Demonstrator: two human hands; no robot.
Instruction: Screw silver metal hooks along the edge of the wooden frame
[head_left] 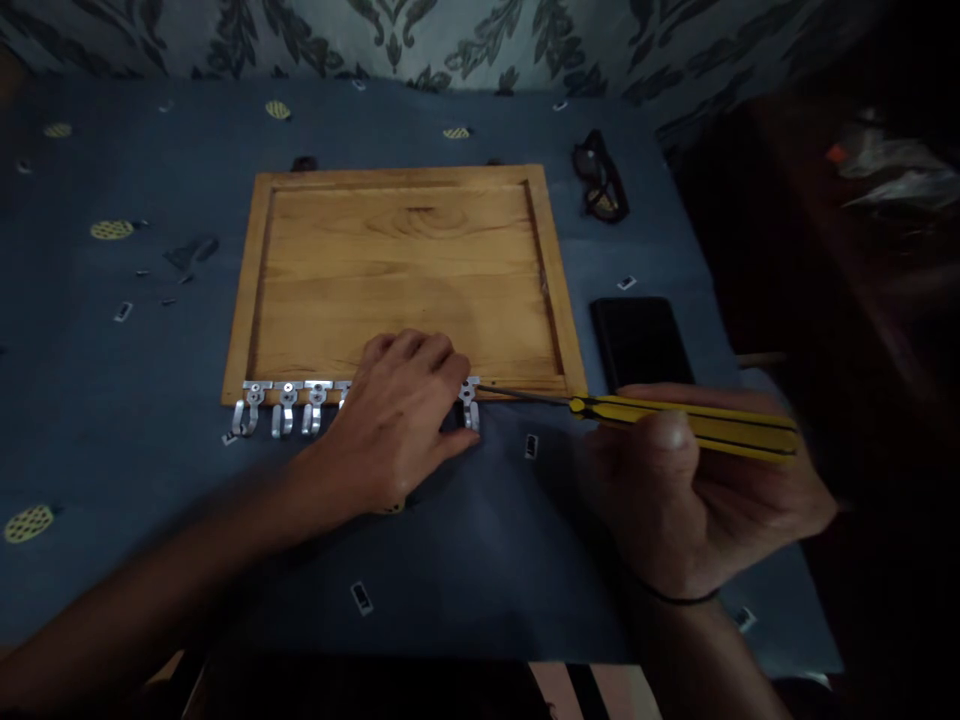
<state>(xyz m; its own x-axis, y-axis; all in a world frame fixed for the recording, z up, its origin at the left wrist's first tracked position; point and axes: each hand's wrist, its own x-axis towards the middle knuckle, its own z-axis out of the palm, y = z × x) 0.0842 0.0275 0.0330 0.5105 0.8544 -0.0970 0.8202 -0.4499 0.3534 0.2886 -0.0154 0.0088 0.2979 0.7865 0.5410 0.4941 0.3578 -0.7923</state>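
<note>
A framed wooden board (pixel 405 280) lies flat, with several silver metal hooks (pixel 316 395) along its near edge. My left hand (pixel 405 410) is laid over that edge with bent fingers, hiding part of the row. Its index finger and thumb close around the rightmost metal hook (pixel 469 392). My right hand (pixel 705 490) grips a screwdriver (pixel 682 420) by its yellow handle, the thumb pressed along it. The screwdriver's thin shaft points left, held low, and its tip meets or nearly meets the rightmost hook; exact contact cannot be made out.
The board is on a table with a blue patterned cloth (pixel 112 400). Right of the board are dark-framed glasses (pixel 600 180) and a black phone-like slab (pixel 643 340). A patterned curtain or wall covering (pixel 420 45) borders the back. Dark clutter (pixel 892 170) sits far right.
</note>
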